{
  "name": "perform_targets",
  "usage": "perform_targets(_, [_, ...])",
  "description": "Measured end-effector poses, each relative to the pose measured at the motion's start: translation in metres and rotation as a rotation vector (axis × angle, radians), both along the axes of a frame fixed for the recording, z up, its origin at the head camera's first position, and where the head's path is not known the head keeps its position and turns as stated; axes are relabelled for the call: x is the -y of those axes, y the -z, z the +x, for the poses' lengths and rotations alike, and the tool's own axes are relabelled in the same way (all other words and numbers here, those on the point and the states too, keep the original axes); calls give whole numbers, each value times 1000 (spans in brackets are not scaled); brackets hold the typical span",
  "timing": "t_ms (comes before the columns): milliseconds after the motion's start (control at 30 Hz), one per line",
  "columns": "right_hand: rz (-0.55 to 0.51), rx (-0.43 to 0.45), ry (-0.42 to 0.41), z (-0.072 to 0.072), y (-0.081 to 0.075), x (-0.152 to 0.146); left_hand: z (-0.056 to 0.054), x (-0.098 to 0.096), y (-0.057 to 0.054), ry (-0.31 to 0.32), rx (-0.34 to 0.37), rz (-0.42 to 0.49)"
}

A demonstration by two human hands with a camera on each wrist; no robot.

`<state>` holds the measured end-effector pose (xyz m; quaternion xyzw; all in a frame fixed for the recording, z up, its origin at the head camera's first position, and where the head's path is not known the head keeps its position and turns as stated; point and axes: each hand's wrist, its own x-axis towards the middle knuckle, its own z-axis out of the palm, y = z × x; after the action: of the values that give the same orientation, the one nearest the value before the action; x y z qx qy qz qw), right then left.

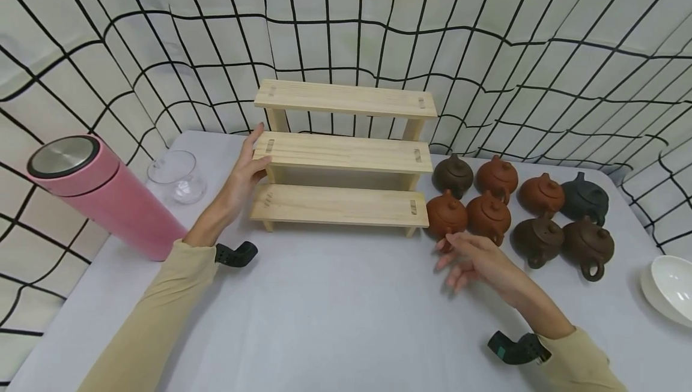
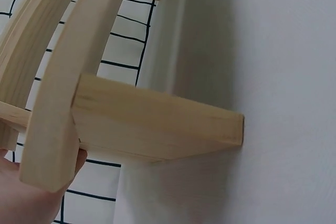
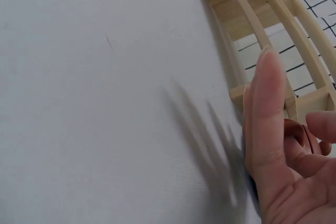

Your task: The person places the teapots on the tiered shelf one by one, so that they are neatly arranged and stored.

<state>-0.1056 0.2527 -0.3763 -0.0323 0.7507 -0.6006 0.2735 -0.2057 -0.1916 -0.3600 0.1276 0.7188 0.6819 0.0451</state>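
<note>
A three-tiered pale wooden shelf (image 1: 346,152) stands on the white table with all its tiers bare. My left hand (image 1: 241,179) grips the left end of its middle tier; in the left wrist view a fingertip (image 2: 81,160) shows beside the board's end. My right hand (image 1: 478,263) is at the front of a reddish-brown clay teapot (image 1: 446,213) by the shelf's right end. In the right wrist view its fingers (image 3: 269,108) are extended, and the thumb is apart from them, with the teapot's handle (image 3: 295,126) showing between.
More small teapots cluster at the right: reddish-brown (image 1: 488,212), dark brown (image 1: 588,241) and dark grey (image 1: 585,197). A white bowl (image 1: 670,287) sits at the far right edge. A pink flask (image 1: 116,200) and a clear glass (image 1: 178,176) stand left. Black wire mesh (image 1: 357,26) surrounds the table's back and sides.
</note>
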Motion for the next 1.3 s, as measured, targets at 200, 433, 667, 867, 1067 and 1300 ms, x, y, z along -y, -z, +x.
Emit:
perform_targets(200, [-22, 21, 17, 0, 3, 0, -2, -1, 2, 6, -3, 20])
perform_targets(433, [-25, 21, 47, 2, 7, 4, -1, 0, 3, 11, -3, 31])
perform_targets(667, [-2, -16, 123, 6, 7, 8, -2, -1, 1, 16, 0, 12])
perform_targets(867, [16, -29, 187, 9, 6, 10, -1, 0, 3, 16, 4, 1])
perform_targets(1067, [12, -61, 222, 17, 6, 8, -2, 0, 3, 21, 0, -5])
perform_targets(1300, [-3, -150, 283, 29, -4, 4, -1, 0, 3, 24, 3, -7])
